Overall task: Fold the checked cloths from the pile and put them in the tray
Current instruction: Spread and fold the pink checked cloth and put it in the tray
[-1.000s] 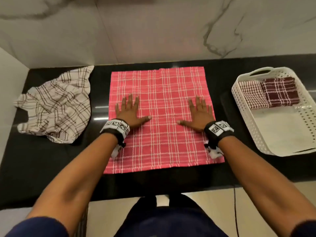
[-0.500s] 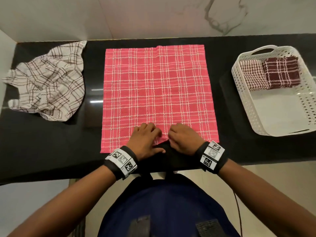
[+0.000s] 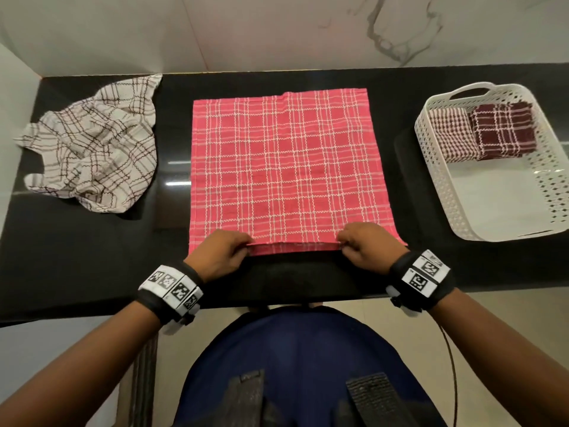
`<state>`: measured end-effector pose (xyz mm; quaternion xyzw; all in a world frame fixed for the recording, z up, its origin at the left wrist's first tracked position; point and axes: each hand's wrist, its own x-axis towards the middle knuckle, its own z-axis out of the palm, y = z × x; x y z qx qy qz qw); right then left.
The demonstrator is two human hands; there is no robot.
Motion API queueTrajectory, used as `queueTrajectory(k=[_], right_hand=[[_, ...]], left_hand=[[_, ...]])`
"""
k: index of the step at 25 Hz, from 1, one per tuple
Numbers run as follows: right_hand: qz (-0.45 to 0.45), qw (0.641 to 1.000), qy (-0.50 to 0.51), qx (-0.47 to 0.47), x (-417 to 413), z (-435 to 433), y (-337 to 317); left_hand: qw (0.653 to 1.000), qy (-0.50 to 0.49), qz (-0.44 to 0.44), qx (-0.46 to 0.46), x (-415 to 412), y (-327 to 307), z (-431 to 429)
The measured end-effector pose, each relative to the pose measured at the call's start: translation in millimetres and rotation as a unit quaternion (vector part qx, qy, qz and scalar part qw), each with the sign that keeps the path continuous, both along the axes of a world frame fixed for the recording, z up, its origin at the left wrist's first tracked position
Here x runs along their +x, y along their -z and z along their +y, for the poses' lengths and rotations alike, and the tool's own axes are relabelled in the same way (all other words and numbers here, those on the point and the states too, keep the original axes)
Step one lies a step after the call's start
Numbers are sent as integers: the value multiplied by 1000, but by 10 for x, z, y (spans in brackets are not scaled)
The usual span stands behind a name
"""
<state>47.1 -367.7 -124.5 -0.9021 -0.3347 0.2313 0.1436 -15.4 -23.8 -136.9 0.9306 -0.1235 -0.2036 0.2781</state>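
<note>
Head view: the curled fingers (image 3: pixel 238 241) of the left hand (image 3: pixel 220 254) and those of the right hand (image 3: pixel 366 245) each pinch the near hem of the pink checked cloth (image 3: pixel 283 167), lifting a narrow strip of it off the counter (image 3: pixel 77 257) at that counter's front edge. The rest of the cloth lies flat and square across the middle of the glossy black counter, its far hem near the back edge. Both wrists wear black bands with printed square markers (image 3: pixel 171 291). Toward the back left corner sits the pile, a crumpled white cloth with brown checks (image 3: pixel 92 149), apart from the pink one. At the right end stands a white perforated tray (image 3: pixel 437 174) holding two folded cloths side by side at its far end, a red-and-white one (image 3: pixel 452 134) touching a maroon one (image 3: pixel 502 131). Behind the counter rises a pale marble wall (image 3: pixel 277 32) with grey veins; a plain white wall (image 3: pixel 12 72) closes the left side. Beige floor (image 3: pixel 492 334) shows below the front edge.
</note>
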Motion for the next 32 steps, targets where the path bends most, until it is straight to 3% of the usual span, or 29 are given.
queueTrajectory(k=[3,7,10,12,16,22,28,32], right_hand=[[-24,995,75,68,271,-169,-216],[-37,965,208,155,1123,-216,-386],[60,922,319,213,1575,-156,-226],[104,909,352,198,1640,-108,-35],[104,906,376,165,1420,-212,147],[177,893,344,230,944,-474,-87],[128,872,377,285,1758,-230,-292],[117,877,396,244,2209,-63,-114]], left_hand=[[997,-64,-11,-41,187,-171,256],[984,-160,-81,-7,1069,-313,559],[982,-174,-63,31,1560,-193,637],[986,-145,-25,74,1675,-51,627],[989,-145,18,38,1497,35,629],[986,-140,63,-58,873,-126,693],[986,-166,-26,-17,1744,-276,876],[981,-189,24,37,2231,-84,1025]])
